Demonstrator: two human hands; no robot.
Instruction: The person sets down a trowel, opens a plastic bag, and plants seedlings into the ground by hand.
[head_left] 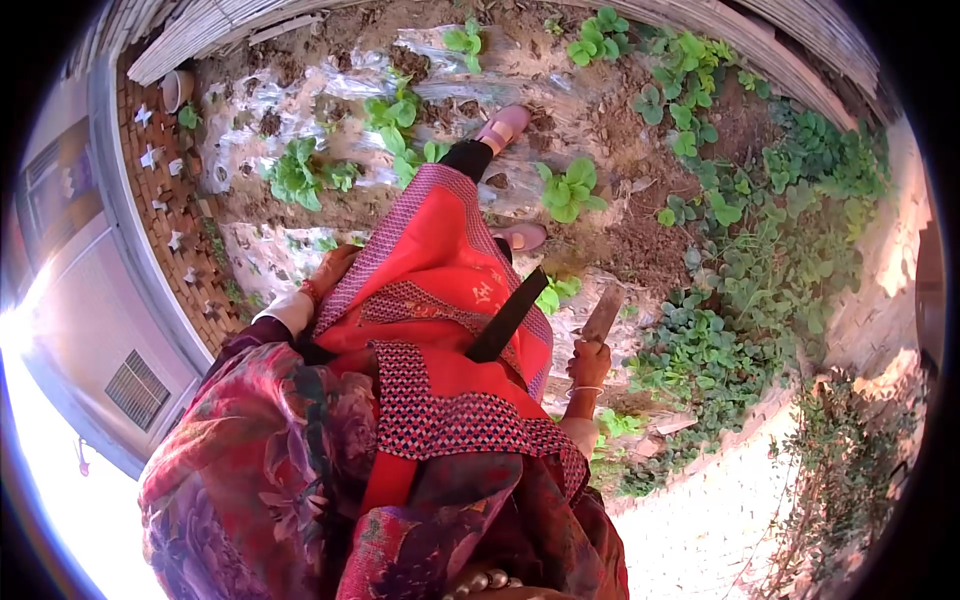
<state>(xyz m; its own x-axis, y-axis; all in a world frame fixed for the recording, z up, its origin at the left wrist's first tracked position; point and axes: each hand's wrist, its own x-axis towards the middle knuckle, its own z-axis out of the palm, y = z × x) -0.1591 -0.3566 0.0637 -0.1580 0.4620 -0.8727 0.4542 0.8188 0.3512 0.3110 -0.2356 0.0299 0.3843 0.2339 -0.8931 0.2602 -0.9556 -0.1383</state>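
I am seeing a garden bed (640, 245) spreading across the upper middle of the frame. A red apron (440, 255) is covering the person at centre, and a leafy plant (568, 190) is growing above right of it. Right of centre, a flat brown piece (602, 314) (wood or metal, I cannot tell) is jutting up from the right hand (589, 362), whose fingers are curling closed around it. The left hand (334, 268) is lying beside the apron, left of centre, its fingers showing too unclearly to tell.
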